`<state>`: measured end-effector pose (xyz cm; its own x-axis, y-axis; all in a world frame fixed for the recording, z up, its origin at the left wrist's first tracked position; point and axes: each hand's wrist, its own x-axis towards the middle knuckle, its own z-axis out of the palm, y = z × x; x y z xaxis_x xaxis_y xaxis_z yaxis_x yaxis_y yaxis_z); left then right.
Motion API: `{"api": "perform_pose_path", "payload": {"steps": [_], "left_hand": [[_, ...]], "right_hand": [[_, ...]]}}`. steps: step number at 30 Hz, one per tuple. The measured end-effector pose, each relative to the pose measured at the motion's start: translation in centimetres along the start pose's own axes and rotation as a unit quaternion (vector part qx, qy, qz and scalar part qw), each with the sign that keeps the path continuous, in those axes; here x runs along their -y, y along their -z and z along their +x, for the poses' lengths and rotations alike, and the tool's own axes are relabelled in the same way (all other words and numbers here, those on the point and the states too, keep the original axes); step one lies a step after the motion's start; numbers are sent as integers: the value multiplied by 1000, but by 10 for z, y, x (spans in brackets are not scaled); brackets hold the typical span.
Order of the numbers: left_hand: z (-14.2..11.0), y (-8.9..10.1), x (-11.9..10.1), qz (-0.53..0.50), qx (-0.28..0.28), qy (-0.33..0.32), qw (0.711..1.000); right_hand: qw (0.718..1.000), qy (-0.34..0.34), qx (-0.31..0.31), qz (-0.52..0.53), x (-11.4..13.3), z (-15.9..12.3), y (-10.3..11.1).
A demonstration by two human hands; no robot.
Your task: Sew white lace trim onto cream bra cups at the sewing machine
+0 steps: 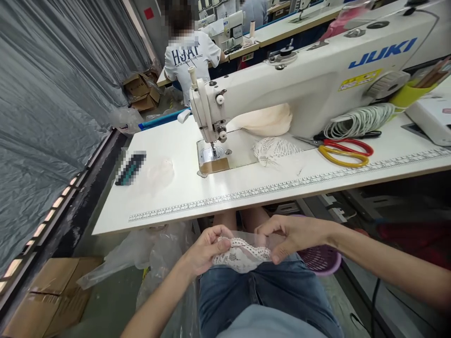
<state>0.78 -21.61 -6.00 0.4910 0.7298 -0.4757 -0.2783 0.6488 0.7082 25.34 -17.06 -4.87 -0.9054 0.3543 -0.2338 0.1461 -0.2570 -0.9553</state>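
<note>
Over my lap, in front of the table edge, both hands hold a piece of white lace fabric (pixel 243 263) with a dotted, scalloped edge and a sheer part behind it. My left hand (pixel 207 246) pinches its left end between thumb and fingers. At the other end, my right hand (pixel 285 237) has thumb and fingers closed on the lace. Beyond the hands stands a white sewing machine (pixel 257 89), its needle and presser foot above the metal plate. Another white lace piece (pixel 276 149) and a cream fabric piece (pixel 268 119) lie under the machine arm.
Scissors (pixel 343 152) with red and yellow handles lie beside a coil of white cord (pixel 359 121). A printed ruler (pixel 282 185) runs along the table's front. A purple basket (pixel 322 259) is below, right. Cardboard boxes (pixel 52 291) stand lower left. A co-worker (pixel 190 56) sits ahead.
</note>
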Motion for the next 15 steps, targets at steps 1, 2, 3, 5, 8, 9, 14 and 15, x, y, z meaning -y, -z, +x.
{"api": "perform_pose_path", "payload": {"steps": [1, 2, 3, 5, 8, 9, 14, 15], "left_hand": [[0, 3, 6, -33, -9, -4, 999], [0, 5, 12, -63, -16, -12, 998], [-1, 7, 18, -90, -21, -24, 995], [-3, 9, 28, -139, -22, -54, 989], [-6, 12, 42, -207, -27, -95, 973], [-7, 14, 48, -228, -31, -101, 968], [-13, 25, 75, -285, -50, -84, 954], [-15, 27, 78, -278, -54, -88, 955]], "right_hand": [[1000, 1, 0, 31, -6, 1, -2], [998, 3, -4, 55, -12, 2, -4], [997, 7, -12, 72, -16, 3, -5], [995, 17, -36, 88, -24, 2, -7], [986, 46, -57, 148, -35, 0, -8], [980, 59, -55, 184, -39, 0, -9], [951, 89, -112, 273, -61, 6, -23], [946, 84, -144, 276, -65, 7, -28]]}}
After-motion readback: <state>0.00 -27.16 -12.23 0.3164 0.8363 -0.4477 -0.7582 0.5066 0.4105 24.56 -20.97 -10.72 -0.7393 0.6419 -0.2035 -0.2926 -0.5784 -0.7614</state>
